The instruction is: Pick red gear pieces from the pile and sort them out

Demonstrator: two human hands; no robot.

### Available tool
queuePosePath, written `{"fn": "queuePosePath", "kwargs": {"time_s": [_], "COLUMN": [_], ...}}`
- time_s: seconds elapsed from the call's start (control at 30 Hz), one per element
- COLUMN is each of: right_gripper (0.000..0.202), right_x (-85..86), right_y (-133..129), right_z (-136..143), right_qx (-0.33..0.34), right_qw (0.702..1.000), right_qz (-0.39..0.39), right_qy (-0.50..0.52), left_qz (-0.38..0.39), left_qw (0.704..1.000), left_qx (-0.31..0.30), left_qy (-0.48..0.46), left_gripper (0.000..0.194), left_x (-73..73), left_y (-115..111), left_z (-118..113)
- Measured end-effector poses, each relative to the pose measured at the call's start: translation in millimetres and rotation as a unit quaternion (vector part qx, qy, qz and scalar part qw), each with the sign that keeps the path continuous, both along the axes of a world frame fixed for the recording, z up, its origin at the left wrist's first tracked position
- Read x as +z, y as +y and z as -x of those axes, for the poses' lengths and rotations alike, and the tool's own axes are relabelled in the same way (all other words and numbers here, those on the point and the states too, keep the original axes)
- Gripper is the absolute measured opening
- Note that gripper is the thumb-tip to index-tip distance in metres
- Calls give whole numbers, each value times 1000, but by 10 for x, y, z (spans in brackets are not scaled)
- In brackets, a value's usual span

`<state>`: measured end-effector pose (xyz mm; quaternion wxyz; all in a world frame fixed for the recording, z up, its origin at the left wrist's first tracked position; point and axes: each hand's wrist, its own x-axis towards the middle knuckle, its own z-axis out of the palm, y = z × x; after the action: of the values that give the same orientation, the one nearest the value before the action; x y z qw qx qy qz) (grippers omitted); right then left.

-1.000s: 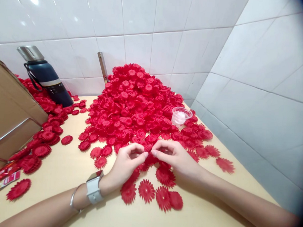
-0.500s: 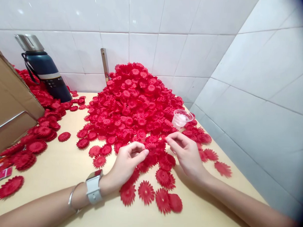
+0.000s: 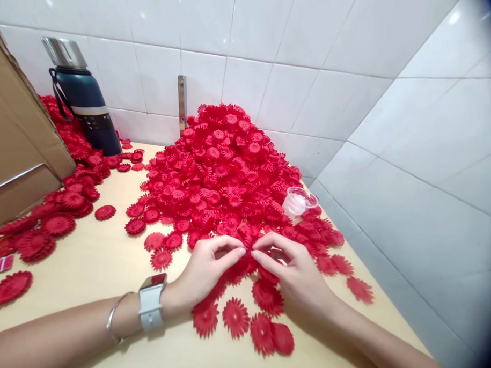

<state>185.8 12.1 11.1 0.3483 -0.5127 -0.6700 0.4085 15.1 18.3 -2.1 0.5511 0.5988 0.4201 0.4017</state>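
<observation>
A large heap of red flower-shaped discs (image 3: 222, 167) rises at the middle of the table, with loose ones spread along its front. Over the heap's front edge, my left hand (image 3: 210, 266) has thumb and forefinger pinched together; whatever lies between them is too small to name. My right hand (image 3: 293, 263) faces it, also pinched, its fingertips almost at the left ones. What it holds cannot be made out. Behind my right hand, a small clear plastic cup (image 3: 299, 203) with something whitish inside leans on the heap's right side.
A dark blue bottle (image 3: 89, 106) with a silver cap stands at the back left, beside a cardboard box (image 3: 26, 122). More red discs (image 3: 59, 224) lie along the box. A metal strip (image 3: 181, 104) stands against the tiled wall behind the heap.
My right hand has moved left and slightly down, so its fingertips now nearly meet those of my left hand. The camera view has tilted and shifted a little.
</observation>
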Motion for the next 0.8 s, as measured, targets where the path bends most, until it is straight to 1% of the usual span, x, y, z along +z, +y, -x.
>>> {"fn": "queuePosePath", "kwargs": {"time_s": [0.17, 0.33, 0.4, 0.43, 0.53, 0.6, 0.67, 0.73, 0.8], "right_gripper": [17, 13, 14, 15, 16, 15, 15, 14, 12], "right_x": [-76, -88, -67, -55, -40, -52, -67, -67, -48], "right_y": [15, -3, 11, 30, 133, 222, 295, 324, 295], "right_z": [8, 16, 1, -18, -122, -215, -295, -329, -301], "right_qx": [14, 18, 10, -6, -82, -126, -154, -138, -94], "right_qw": [998, 998, 999, 1000, 996, 990, 983, 983, 989], "right_qz": [48, 56, 39, 24, -24, -56, -94, -107, -89], "right_qy": [31, 30, 19, 9, -11, -18, -34, -52, -64], "left_qz": [-15, -3, 3, 4, 7, 9, 11, 14, 17], "left_qw": [999, 1000, 1000, 1000, 1000, 1000, 1000, 1000, 1000], "left_qx": [-26, -27, -20, -12, 7, 6, 3, 5, 11], "left_qy": [29, 8, 6, 7, 13, 14, 14, 17, 20], "left_gripper": [15, 10, 10, 10, 13, 14, 14, 15, 16], "left_x": [9, -12, -15, -13, -6, -1, 2, 5, 9], "left_y": [-20, -13, -11, -12, -16, -19, -19, -14, -4], "left_z": [1, -4, -3, -2, 4, 8, 9, 7, 2]}}
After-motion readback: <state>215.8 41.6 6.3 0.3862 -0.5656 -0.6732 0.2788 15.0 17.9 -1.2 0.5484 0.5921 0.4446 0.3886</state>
